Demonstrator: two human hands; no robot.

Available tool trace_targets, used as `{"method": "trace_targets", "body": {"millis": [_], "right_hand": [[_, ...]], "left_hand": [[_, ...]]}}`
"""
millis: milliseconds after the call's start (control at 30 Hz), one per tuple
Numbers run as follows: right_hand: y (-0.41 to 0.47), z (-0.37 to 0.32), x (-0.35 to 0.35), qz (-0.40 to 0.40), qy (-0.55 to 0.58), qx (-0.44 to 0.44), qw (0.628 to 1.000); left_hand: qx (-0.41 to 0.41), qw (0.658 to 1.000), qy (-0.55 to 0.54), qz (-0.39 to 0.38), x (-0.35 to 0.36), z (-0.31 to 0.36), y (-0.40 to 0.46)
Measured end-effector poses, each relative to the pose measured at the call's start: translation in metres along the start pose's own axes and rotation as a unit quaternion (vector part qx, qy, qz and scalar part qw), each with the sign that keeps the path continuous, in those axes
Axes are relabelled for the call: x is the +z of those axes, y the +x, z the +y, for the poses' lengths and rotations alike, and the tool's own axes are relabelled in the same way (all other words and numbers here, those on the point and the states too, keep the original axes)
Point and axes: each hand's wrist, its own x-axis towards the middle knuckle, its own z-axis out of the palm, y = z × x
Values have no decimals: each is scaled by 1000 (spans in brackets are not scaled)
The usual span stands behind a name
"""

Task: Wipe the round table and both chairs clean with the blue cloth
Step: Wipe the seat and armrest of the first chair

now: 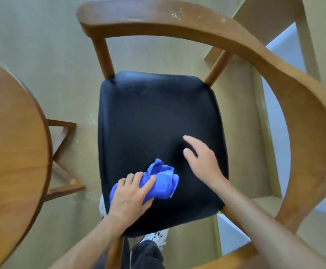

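Note:
A wooden chair with a curved armrest rail (286,78) and a black padded seat (154,113) fills the middle of the head view. My left hand (131,195) presses a bunched blue cloth (162,181) onto the near left part of the seat. My right hand (201,158) hovers over or rests on the seat's near right side, fingers apart and holding nothing. The round wooden table (10,152) shows at the left edge. White specks lie on the top of the chair's rail (177,14).
The table's dark wooden base (65,158) stands on the beige floor left of the chair. Pale wooden furniture (274,14) rises at the upper right. My dark trousers and a white shoe (156,237) are below the seat's near edge.

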Motion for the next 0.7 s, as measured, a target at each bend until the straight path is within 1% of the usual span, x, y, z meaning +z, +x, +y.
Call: {"method": "trace_targets", "body": {"millis": [33, 67, 100, 133, 167, 233, 267, 300, 333, 367, 400, 467, 500, 533, 567, 633, 700], "right_hand": [[-14, -8, 13, -69, -60, -76, 993], [-26, -15, 26, -126, -117, -157, 973], [-35, -21, 39, -157, -170, -231, 945], [-41, -26, 52, -174, -223, -282, 917], [-42, -32, 65, -192, -280, -308, 888], [-36, -43, 87, -234, -376, -327, 835], [-33, -45, 95, -237, -403, -336, 817], [-32, -46, 100, -221, -420, -349, 808], [-32, -45, 102, -193, -430, -361, 805], [-32, -45, 103, -163, -432, -367, 808], [-34, -44, 104, -135, -423, -364, 819], [-38, -47, 113, -98, -368, -345, 858], [-39, -51, 121, -90, -343, -333, 874], [-41, -56, 130, -88, -340, -332, 875], [-45, -60, 138, -92, -356, -343, 864], [-58, -60, 151, -106, -398, -384, 827], [-76, -54, 156, -145, -416, -456, 773]], "left_hand": [[-3, 999, -31, -24, -3, -1, -3], [-24, 996, -82, -27, -9, -7, -4], [-68, 986, -151, -21, -16, -17, -4], [-117, 967, -224, -4, -25, -29, -2], [-163, 949, -267, 34, -34, -42, 0], [-250, 918, -289, 103, -50, -69, 3], [-282, 910, -281, 115, -57, -80, 4], [-297, 909, -268, 114, -61, -87, 5], [-294, 916, -250, 106, -63, -92, 6], [-271, 930, -230, 95, -62, -93, 9], [-237, 946, -209, 81, -61, -91, 15], [-176, 968, -176, 39, -59, -85, 31], [-163, 973, -164, 11, -58, -82, 41], [-158, 975, -153, -18, -56, -80, 48], [-154, 977, -140, -44, -54, -77, 54], [-150, 978, -122, -84, -49, -74, 61], [-151, 976, -117, -105, -44, -72, 60]]}}
